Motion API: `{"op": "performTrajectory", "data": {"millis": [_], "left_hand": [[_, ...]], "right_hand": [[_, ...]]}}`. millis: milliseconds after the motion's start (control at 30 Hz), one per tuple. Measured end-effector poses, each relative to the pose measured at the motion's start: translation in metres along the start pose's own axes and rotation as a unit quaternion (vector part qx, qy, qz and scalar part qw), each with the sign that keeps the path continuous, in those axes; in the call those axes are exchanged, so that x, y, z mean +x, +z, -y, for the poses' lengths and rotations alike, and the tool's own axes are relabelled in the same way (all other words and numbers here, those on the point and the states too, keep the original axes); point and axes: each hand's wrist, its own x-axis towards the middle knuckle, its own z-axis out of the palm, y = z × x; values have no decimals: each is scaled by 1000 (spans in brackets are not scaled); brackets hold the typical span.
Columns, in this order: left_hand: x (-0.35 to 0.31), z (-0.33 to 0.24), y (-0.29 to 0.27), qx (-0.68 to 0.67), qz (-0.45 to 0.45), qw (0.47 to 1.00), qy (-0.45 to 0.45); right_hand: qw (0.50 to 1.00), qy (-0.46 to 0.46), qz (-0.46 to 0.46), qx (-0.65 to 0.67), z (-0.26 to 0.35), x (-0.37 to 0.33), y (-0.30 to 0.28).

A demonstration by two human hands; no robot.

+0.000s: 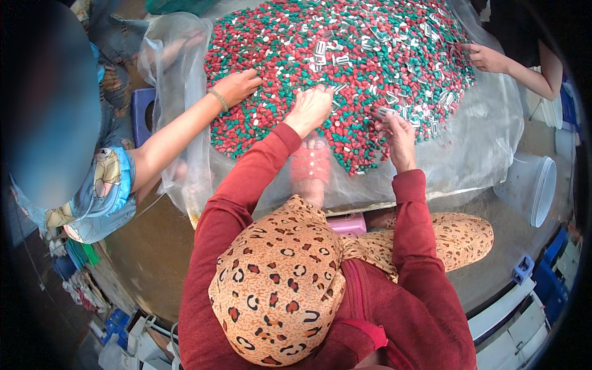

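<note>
A wide heap of small red, green and white plastic pieces (265, 58) covers the translucent sheet (475, 142) in front of me. My left hand (309, 110) is closed at the heap's near middle, fingertips pressed together by a pale piece; what they hold, if anything, is hidden. To its right, my right hand (399, 137) pinches a small whitish plastic piece (385, 113) between thumb and fingers, just above the heap's near edge. Several larger white, frame-shaped plastic pieces (319, 54) lie scattered on top, mostly toward the middle and right.
From the left, another person's hand (239, 86) with a bracelet reaches onto the heap. A further person's hand (487, 58) touches its right edge. A clear plastic bucket (524, 185) stands at the right. My foot (311, 169) is under the translucent sheet near my left wrist.
</note>
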Motion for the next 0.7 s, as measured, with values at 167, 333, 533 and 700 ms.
{"op": "performTrajectory", "data": {"millis": [167,333,533,700], "left_hand": [[-4,7,-14,-231,-35,972,-7],[-19,15,-42,-661,65,738,-121],[-21,16,-61,-907,57,418,3],[-14,20,-45,-917,86,385,55]], "right_hand": [[964,101,-36,245,-9,-25,-23],[943,154,-10,294,-3,-34,-30],[969,96,53,220,17,-27,-14],[981,143,61,120,18,-34,10]]}}
